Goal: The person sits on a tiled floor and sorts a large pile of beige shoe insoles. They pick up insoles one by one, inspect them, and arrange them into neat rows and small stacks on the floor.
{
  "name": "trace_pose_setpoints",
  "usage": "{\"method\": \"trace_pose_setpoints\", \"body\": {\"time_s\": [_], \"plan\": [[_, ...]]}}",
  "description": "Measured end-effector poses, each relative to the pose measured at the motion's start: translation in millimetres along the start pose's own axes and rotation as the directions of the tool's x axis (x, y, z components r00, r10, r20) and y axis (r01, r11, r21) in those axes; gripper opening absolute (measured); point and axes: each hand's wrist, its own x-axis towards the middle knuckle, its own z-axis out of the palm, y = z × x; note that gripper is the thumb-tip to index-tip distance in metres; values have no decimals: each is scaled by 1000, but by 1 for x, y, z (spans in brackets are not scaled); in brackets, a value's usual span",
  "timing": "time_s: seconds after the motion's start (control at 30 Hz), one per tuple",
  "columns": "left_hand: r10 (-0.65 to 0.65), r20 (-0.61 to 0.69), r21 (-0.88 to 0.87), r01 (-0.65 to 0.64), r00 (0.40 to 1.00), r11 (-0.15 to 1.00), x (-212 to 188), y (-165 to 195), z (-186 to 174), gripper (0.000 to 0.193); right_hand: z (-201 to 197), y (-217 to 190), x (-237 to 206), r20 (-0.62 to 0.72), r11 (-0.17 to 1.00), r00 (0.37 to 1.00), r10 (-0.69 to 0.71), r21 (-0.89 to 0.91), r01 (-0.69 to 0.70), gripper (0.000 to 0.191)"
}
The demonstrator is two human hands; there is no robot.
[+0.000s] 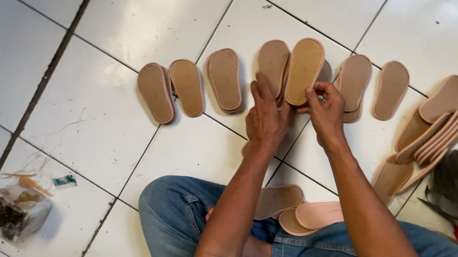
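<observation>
Pinching the heel end of a tan shoe insole (304,70), the right hand (326,112) has thumb and fingers closed on its lower edge, the sole rising tilted above the fingertips. The left hand (264,118) lies fingers together against a second insole (273,66) just left of it. The piece looks light, thin and flexible, with a matte, unslippery face; gripping the edge near the heel seems enough. More insoles (224,79) lie in a row on the white floor tiles (87,113) beyond the fingers.
</observation>
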Motion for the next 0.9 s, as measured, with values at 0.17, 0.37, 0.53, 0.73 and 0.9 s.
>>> {"method": "trace_pose_setpoints", "body": {"time_s": [0.17,0.37,0.53,0.73,0.9], "plan": [[78,-22,72,-76,997,995,-14,-19,-32,65,29,-15,-12,-5,984,1000,-27,-178,25,16],[-174,-130,58,183,976,981,11,-45,-61,87,75,-21,-23,1,878,990,-144,-460,129,19],[-139,-237,-23,137,961,990,21,-63,-59,81,89,-19,-24,35,852,993,-111,-512,113,20],[-247,-233,-36,245,941,969,17,-84,-70,76,121,-8,-24,58,825,988,-141,-546,149,22],[-228,-202,-44,223,953,974,10,-78,-80,87,135,-12,-21,3,838,1000,5,-545,-2,29]]}}
